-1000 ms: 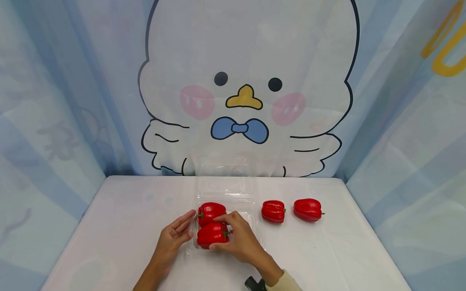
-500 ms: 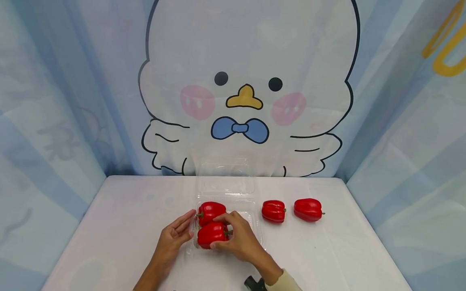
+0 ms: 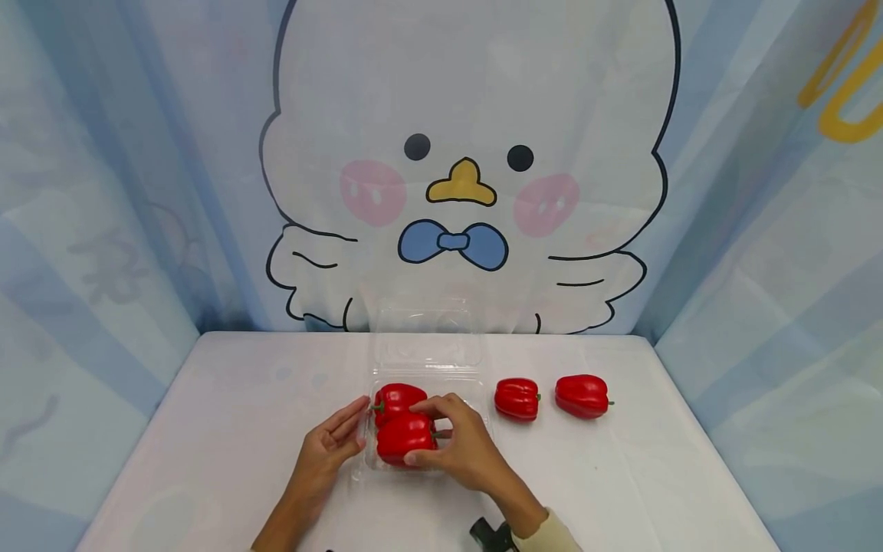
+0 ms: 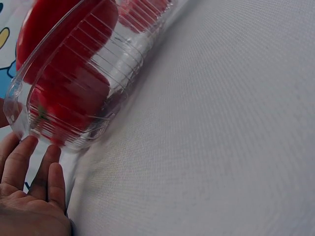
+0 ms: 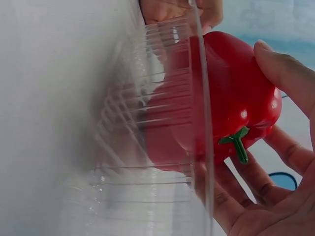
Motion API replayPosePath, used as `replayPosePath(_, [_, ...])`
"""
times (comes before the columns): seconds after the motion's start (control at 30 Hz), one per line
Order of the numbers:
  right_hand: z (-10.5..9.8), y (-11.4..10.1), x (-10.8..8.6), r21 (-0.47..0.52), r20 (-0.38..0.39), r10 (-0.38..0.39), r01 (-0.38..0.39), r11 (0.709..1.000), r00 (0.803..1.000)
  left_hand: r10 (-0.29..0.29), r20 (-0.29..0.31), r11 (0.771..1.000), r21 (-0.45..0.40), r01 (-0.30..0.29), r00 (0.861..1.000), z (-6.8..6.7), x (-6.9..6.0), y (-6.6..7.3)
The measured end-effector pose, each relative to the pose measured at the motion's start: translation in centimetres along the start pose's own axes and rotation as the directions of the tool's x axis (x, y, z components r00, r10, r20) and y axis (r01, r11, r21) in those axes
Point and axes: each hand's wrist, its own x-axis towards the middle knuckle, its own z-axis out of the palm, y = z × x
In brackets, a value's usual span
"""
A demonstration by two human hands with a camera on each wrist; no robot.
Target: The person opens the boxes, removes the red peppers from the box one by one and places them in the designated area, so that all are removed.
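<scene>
A clear plastic clamshell box (image 3: pixel 462 460) stands on the table with its lid raised at the back. At its left side is a red bell pepper (image 3: pixel 398 399). My right hand (image 3: pixel 465 445) holds another red bell pepper (image 3: pixel 405 439) by its sides between thumb and fingers. In the right wrist view this held pepper (image 5: pixel 241 83) sits partly above the box rim, green stem toward my palm. My left hand (image 3: pixel 331 445) touches the left edge of the box. Its fingers (image 4: pixel 55 182) are fairly straight against the clear wall in the left wrist view.
To the right of the box lie two more red bell peppers, one nearer (image 3: pixel 516 399) and one farther (image 3: pixel 582 396). A dark object (image 3: pixel 491 534) shows beside the right sleeve. A printed cartoon curtain (image 3: pixel 455 115) hangs behind the table.
My right hand has raised the near pepper slightly and shifted it a little back and right, covering more of the pepper behind. The left hand stays at the box edge.
</scene>
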Motion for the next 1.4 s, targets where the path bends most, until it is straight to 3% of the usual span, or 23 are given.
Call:
replayPosePath(0.23, [-0.9,-0.8,-0.3,0.048,-0.016,-0.012,0.013,0.999,1.000,-0.003,-0.010,1.000,0.008,0.003,1.000,0.0,0.0,0.0])
replayPosePath(0.6, [-2.5,-1.4,-0.8,0.034,-0.082,-0.018,0.021,0.999,0.996,-0.005,-0.003,1.000,0.008,0.005,1.000,0.0,0.1,0.1])
replayPosePath(0.83, [-3.9,-1.7,-1.1,0.036,-0.136,-0.027,0.033,0.999,0.990,-0.018,-0.002,1.000,-0.005,0.018,1.000,0.1,0.1,0.1])
replayPosePath(1.1, [-5.4,-1.9,-1.8,0.024,-0.195,0.012,-0.008,1.000,0.981,-0.021,-0.005,1.000,0.002,0.021,1.000,0.1,0.1,0.2])
replayPosePath(1.4, [-7.1,-1.3,-2.7,-0.008,-0.246,-0.011,0.009,1.000,0.969,-0.034,-0.011,0.999,0.020,0.034,0.999,0.1,0.2,0.2])
